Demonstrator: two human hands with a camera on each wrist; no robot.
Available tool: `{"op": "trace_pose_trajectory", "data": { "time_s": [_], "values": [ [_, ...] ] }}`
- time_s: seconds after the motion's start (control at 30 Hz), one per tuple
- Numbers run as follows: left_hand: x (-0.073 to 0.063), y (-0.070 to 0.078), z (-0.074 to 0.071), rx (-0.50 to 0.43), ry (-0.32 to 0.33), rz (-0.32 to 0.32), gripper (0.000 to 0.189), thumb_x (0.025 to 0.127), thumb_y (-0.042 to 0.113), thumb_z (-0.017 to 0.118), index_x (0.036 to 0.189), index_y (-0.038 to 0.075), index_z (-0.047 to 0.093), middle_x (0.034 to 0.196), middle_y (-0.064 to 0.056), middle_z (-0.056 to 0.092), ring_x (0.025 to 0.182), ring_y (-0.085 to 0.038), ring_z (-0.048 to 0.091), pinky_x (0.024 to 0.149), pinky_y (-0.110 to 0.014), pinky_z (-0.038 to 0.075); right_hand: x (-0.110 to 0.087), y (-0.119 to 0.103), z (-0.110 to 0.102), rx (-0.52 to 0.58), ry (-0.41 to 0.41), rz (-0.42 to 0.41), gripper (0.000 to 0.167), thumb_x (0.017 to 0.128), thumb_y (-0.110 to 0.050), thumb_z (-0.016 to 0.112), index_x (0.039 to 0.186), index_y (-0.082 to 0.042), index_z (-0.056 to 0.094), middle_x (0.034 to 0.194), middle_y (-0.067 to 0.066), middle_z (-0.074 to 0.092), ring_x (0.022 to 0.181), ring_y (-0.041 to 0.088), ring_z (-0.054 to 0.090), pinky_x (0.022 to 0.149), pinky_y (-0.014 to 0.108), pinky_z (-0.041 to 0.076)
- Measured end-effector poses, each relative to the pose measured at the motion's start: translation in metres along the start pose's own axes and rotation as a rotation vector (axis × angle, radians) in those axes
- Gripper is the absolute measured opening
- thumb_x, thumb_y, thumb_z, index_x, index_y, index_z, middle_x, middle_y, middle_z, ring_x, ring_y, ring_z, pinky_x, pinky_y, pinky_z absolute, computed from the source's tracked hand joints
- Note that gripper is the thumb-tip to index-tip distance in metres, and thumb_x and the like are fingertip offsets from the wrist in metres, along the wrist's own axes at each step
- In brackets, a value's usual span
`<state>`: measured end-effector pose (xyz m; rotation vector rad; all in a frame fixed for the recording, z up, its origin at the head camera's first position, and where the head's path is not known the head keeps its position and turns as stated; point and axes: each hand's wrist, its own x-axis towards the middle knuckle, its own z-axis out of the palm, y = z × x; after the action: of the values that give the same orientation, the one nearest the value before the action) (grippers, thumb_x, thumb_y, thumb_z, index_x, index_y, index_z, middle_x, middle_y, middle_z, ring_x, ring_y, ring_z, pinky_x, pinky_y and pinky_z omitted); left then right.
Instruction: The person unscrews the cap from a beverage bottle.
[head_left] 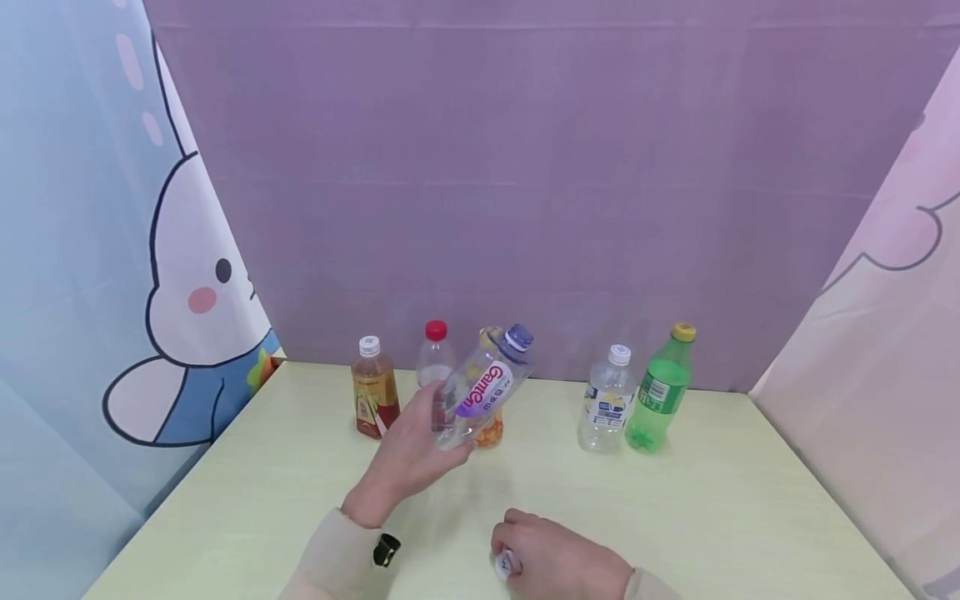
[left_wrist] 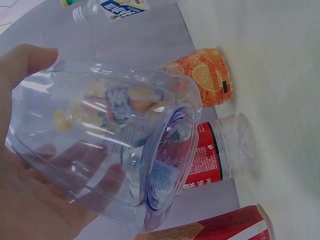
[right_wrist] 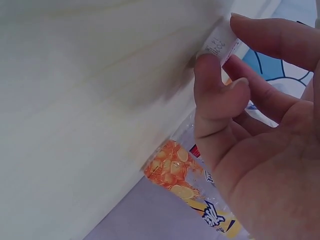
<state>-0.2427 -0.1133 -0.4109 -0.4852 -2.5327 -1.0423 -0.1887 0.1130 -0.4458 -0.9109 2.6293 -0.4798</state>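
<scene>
My left hand (head_left: pixel 416 450) grips a clear plastic bottle (head_left: pixel 486 392) with a purple-and-white label, raised over the table. The bottle tilts, its bluish neck pointing up and to the right. In the left wrist view, the transparent base of this bottle (left_wrist: pixel 170 155) faces toward the standing bottles, and fingers show through its wall. Low at the front of the table, my right hand (head_left: pixel 562 554) pinches a small white bottle cap (head_left: pixel 506 565). Printed characters show on the cap (right_wrist: pixel 219 42) in the right wrist view, where thumb and fingertips hold it close over the tabletop.
Along the back stand a brown drink bottle (head_left: pixel 375 396), a red-capped clear bottle (head_left: pixel 436 358) and an orange-patterned bottle (head_left: pixel 491 431), partly hidden by the held one. Farther right are a white-capped clear bottle (head_left: pixel 607 404) and a green bottle (head_left: pixel 662 392). A purple cloth (head_left: pixel 525 183) hangs behind.
</scene>
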Motion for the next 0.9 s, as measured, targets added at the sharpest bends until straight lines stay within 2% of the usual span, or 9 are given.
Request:
{"op": "trace_pose_trajectory", "data": {
  "time_s": [0.17,0.37,0.47,0.6,0.73,0.9],
  "values": [
    [0.0,0.001,0.0,-0.021,-0.003,-0.016,0.09,0.079,0.031,0.087,0.15,0.012,0.037,0.136,-0.007,0.055,0.118,-0.025,0.058,0.093,-0.05,0.056,-0.001,0.001,-0.002,0.01,0.002,0.017,0.021,0.084,-0.015,0.077,0.099,-0.027,0.068,0.092,-0.017,0.053,0.076,0.002,0.052,0.079,0.026,0.054],
    [0.0,0.003,0.0,-0.089,-0.021,-0.053,0.092,0.079,0.031,0.087,0.152,0.01,0.034,0.138,-0.01,0.055,0.12,-0.031,0.059,0.095,-0.053,0.054,-0.003,0.004,-0.017,0.034,0.056,-0.036,0.021,0.089,-0.023,0.075,0.109,-0.019,0.068,0.095,-0.013,0.056,0.079,0.003,0.052,0.075,0.026,0.052],
    [0.0,0.004,0.0,-0.117,-0.03,-0.065,0.092,0.08,0.031,0.087,0.152,0.01,0.034,0.138,-0.011,0.056,0.119,-0.033,0.06,0.095,-0.053,0.054,-0.003,0.005,-0.025,0.081,0.131,-0.073,0.023,0.089,-0.022,0.075,0.11,-0.015,0.068,0.095,-0.01,0.057,0.081,0.005,0.054,0.073,0.025,0.051],
    [0.0,0.003,0.001,-0.147,-0.047,-0.065,0.091,0.08,0.031,0.087,0.152,0.012,0.034,0.139,-0.011,0.056,0.12,-0.033,0.059,0.093,-0.051,0.055,-0.002,0.007,-0.034,0.135,0.278,-0.131,0.022,0.09,-0.019,0.075,0.11,-0.012,0.068,0.096,-0.008,0.06,0.086,0.009,0.058,0.076,0.027,0.053],
    [0.001,0.002,0.003,-0.156,-0.054,-0.049,0.089,0.08,0.031,0.087,0.151,0.012,0.035,0.138,-0.01,0.057,0.12,-0.032,0.06,0.093,-0.049,0.055,0.0,0.007,-0.041,0.204,0.427,-0.136,0.026,0.092,-0.02,0.074,0.113,-0.008,0.066,0.101,-0.005,0.062,0.092,0.016,0.061,0.079,0.032,0.056],
    [0.001,0.002,0.004,-0.172,-0.063,-0.039,0.089,0.08,0.031,0.087,0.151,0.013,0.036,0.139,-0.008,0.057,0.122,-0.03,0.059,0.097,-0.052,0.053,0.007,0.008,-0.046,0.315,0.582,-0.101,0.042,0.092,-0.024,0.075,0.125,-0.002,0.062,0.107,0.004,0.065,0.097,0.024,0.064,0.082,0.039,0.058]
  ]
}}
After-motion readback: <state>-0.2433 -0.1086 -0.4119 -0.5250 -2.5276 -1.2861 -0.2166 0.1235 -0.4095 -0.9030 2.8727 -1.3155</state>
